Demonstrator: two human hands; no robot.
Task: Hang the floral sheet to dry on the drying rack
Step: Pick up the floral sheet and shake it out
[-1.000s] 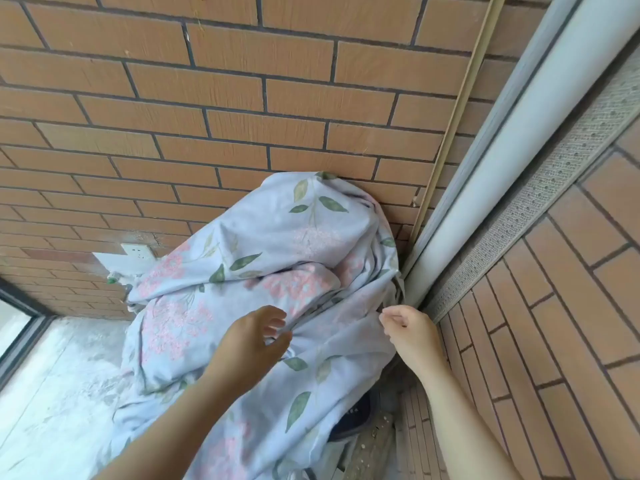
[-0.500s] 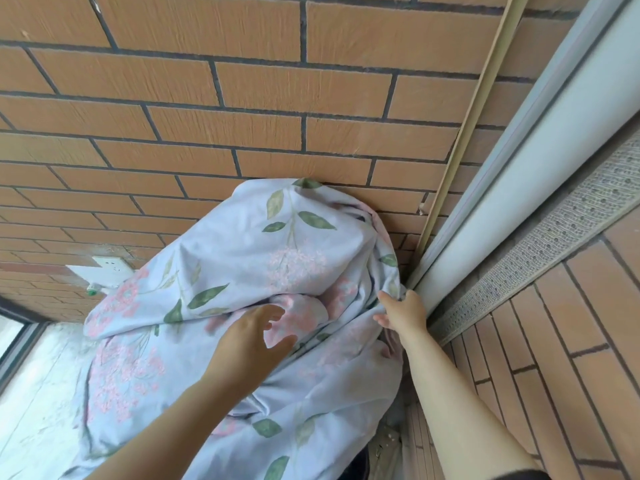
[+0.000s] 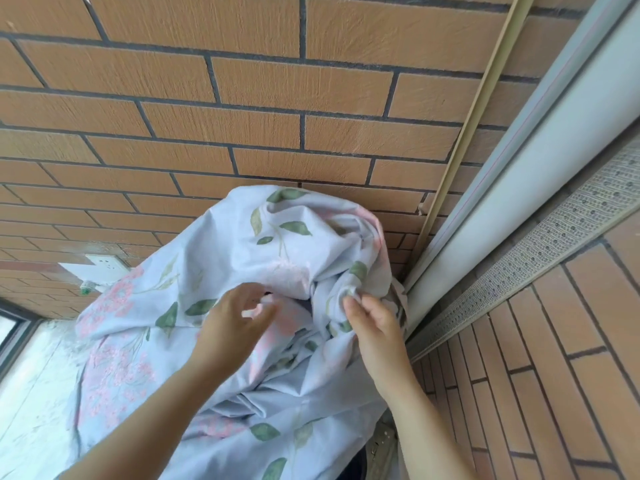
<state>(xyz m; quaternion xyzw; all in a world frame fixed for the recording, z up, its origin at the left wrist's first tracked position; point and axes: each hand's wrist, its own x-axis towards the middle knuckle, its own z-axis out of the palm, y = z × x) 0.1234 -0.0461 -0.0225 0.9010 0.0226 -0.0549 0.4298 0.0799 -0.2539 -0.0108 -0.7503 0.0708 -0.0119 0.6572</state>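
Observation:
The floral sheet (image 3: pixel 221 258), pale blue with pink flowers and green leaves, is bunched in a tall heap against the brick wall. My right hand (image 3: pixel 375 323) pinches a fold of the sheet at its right side, close to the white pipe. My left hand (image 3: pixel 235 320) hovers over the middle of the heap with fingers spread, blurred, holding nothing. What the sheet is draped over is hidden under the fabric; no drying rack shows.
An orange brick wall (image 3: pixel 277 126) fills the background. A thick white pipe (image 3: pixel 519 188) and a thin beige strip (image 3: pixel 474 112) run diagonally at the right, beside a perforated grey panel (image 3: pixel 540 271). A white wall socket (image 3: pixel 102 265) sits at the left, above a pale ledge (image 3: pixel 31 393).
The view has come closer to the sheet. My right hand has moved from the sheet's right edge inward and gathered a fold. My left hand has lifted off the fabric and spread its fingers.

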